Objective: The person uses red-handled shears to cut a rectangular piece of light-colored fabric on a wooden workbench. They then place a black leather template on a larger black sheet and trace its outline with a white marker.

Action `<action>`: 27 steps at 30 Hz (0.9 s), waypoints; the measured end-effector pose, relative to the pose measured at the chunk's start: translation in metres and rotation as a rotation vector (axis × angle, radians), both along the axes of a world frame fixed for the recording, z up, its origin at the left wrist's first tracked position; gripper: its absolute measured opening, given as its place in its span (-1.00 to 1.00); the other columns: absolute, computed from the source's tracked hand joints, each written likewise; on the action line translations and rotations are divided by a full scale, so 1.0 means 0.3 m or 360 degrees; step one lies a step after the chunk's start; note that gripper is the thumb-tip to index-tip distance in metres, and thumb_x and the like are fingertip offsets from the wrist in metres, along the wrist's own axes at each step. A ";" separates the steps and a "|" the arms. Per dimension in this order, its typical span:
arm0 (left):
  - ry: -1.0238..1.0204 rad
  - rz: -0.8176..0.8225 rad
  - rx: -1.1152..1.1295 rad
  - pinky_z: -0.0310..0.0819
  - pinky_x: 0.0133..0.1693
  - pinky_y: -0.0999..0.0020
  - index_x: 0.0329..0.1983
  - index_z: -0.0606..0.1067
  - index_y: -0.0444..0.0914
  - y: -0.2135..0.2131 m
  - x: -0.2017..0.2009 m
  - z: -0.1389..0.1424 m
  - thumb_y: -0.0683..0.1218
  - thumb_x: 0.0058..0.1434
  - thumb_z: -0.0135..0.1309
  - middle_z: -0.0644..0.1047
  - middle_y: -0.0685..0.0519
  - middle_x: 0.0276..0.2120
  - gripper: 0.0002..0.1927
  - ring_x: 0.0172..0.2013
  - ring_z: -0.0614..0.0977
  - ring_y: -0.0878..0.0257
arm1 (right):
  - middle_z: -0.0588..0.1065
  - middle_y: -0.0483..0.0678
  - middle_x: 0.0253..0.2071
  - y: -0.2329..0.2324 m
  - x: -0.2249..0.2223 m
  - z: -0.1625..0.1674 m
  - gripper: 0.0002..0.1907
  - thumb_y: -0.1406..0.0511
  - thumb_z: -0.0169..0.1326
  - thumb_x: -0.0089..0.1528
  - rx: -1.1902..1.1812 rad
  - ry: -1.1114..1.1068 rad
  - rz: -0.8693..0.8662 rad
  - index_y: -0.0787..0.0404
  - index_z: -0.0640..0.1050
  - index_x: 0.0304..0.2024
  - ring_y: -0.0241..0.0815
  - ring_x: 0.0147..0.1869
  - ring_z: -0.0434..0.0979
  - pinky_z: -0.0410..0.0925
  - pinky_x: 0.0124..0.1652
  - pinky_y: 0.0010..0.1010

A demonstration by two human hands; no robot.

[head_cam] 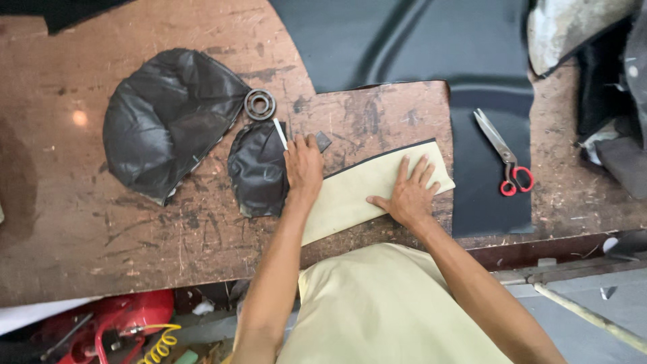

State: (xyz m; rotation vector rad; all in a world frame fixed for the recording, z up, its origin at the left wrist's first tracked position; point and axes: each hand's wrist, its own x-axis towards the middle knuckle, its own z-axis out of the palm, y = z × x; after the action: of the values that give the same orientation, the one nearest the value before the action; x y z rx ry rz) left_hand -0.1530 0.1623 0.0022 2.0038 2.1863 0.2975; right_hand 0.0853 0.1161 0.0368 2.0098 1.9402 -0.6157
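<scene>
1. Head view looks down on a worn brown wooden surface (pixel 135 236), scratched and stained

2. Left hand (pixel 303 167) is closed around a thin white marking stick (pixel 280 133), its fingers curled, resting at the left end of a cream-backed strip of material (pixel 377 189)

3. Right hand (pixel 409 195) lies flat and open, fingers spread, pressing down on the right part of that strip

4. That strip lies near the front edge of the surface, slanting up toward the right, with a thin black edge along its upper side

5. Just beside the left hand, on its left, sits a small crumpled black leather piece (pixel 256 172); a larger black leather piece (pixel 165 121) lies further left, close to it

6. A round metal bearing (pixel 259 104) rests between the two black pieces, toward the back

7. A big black sheet (pixel 418 40) covers the back right of the surface and runs down its right side; red-handled scissors (pixel 504 152) lie on it, well apart from the right hand

8. A small dark scrap (pixel 324 141) lies just right of the left hand's fingers
</scene>
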 end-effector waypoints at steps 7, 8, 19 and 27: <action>-0.0453 -0.0393 -0.0059 0.43 -0.06 -0.02 0.16 0.47 -0.36 -0.098 0.094 0.078 -0.24 0.04 0.20 0.49 -0.18 -0.10 -0.45 -0.09 0.51 -0.10 | -0.24 0.56 0.48 -0.003 0.007 0.001 0.49 -0.39 0.24 -0.10 0.0014 0.0008 -0.0021 0.35 -0.11 0.50 0.59 0.55 -0.27 0.00 0.24 0.52; -0.0507 -0.0417 -0.0113 0.45 -0.05 0.03 0.13 0.48 -0.35 -0.130 0.148 0.084 -0.26 0.05 0.19 0.48 -0.18 -0.09 -0.49 -0.08 0.51 -0.06 | -0.24 0.55 0.49 -0.003 0.008 -0.001 0.49 -0.38 0.24 -0.10 0.0016 0.0019 -0.0027 0.35 -0.11 0.50 0.59 0.55 -0.27 0.00 0.24 0.52; -0.0374 -0.0540 -0.0054 0.38 -0.02 0.10 0.12 0.47 -0.33 -0.210 0.323 0.043 -0.18 0.07 0.23 0.44 -0.08 -0.08 -0.50 -0.02 0.44 -0.02 | -0.26 0.53 0.49 -0.003 0.024 -0.016 0.45 -0.26 0.34 -0.09 0.0003 0.0075 -0.0047 0.35 -0.10 0.50 0.59 0.55 -0.27 0.01 0.25 0.49; -0.0234 -0.0457 -0.0297 0.36 -0.02 0.06 0.14 0.43 -0.31 -0.198 0.359 0.053 -0.14 0.07 0.25 0.44 -0.09 -0.06 -0.46 0.03 0.45 -0.01 | -0.11 0.47 0.49 0.007 0.053 0.006 0.38 -0.20 0.40 -0.11 0.0047 0.0085 -0.0024 0.23 -0.02 0.49 0.47 0.54 -0.12 0.12 0.25 0.31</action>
State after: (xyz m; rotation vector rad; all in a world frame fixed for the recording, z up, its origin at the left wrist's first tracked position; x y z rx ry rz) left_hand -0.0454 0.1029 0.0182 2.0817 1.7422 0.1878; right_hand 0.1013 0.1181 0.0387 2.0476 1.9777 -0.6543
